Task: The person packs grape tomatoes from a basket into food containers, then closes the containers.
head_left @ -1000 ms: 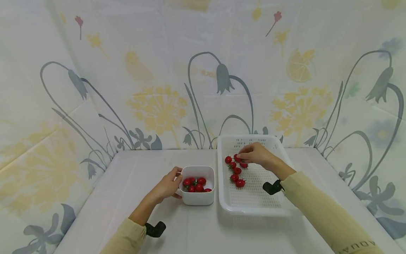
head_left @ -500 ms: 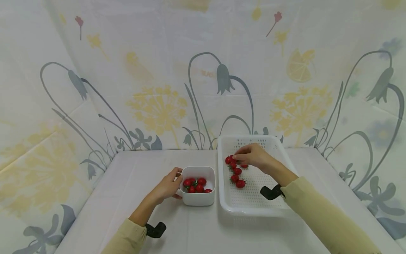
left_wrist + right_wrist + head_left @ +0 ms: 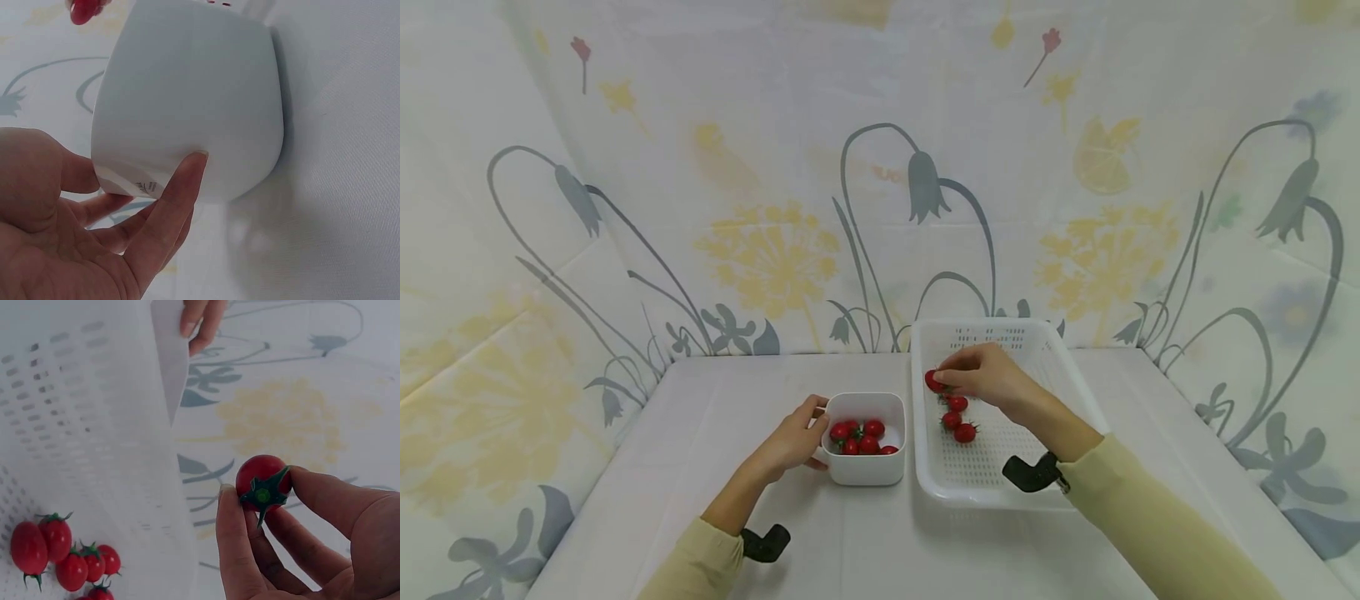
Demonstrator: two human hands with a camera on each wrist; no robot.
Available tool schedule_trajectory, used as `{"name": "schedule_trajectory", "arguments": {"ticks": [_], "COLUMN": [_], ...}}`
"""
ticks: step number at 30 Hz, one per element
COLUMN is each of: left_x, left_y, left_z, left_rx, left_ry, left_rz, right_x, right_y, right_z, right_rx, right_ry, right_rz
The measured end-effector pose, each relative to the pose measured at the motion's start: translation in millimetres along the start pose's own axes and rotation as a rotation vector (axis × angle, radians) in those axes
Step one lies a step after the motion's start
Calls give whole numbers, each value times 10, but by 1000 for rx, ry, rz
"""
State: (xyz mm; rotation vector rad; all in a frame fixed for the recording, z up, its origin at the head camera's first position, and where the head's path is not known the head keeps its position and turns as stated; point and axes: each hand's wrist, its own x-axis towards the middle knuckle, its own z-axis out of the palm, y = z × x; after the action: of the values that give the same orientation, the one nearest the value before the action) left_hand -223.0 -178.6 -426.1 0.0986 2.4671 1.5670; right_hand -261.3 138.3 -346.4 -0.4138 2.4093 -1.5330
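Pinching a just-picked round red tomato (image 3: 259, 470), the right hand (image 3: 990, 377) nears the square white plastic box (image 3: 867, 472) the half-curled left hand (image 3: 793, 439) holds.

In the head view, the right hand (image 3: 992, 381) partly covers the held tomato (image 3: 933, 381), and the bottom edge cuts both sleeves (image 3: 1157, 521). The left wrist view hides the inside of the white box (image 3: 187, 94); its print (image 3: 150, 186) is too small to read. The right wrist view crops the basket (image 3: 125, 450).
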Motion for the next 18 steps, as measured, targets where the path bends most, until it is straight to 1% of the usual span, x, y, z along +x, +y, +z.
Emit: {"name": "schedule_trajectory", "arguments": {"ticks": [6, 11, 16, 18], "left_x": [0, -2, 1, 3], "left_y": [7, 6, 6, 4], "left_z": [-4, -6, -6, -4], "left_rx": [5, 4, 0, 0], "left_ry": [4, 5, 3, 2], "left_rz": [2, 1, 6, 7], "right_x": [-71, -75, -50, -38], "right_y": [-98, -123, -112, -108], "right_z": [147, 327, 525, 603], "right_rx": [20, 76, 109, 96], "right_ry": [1, -10, -27, -20], "right_rz": [-21, -51, -46, -40]}}
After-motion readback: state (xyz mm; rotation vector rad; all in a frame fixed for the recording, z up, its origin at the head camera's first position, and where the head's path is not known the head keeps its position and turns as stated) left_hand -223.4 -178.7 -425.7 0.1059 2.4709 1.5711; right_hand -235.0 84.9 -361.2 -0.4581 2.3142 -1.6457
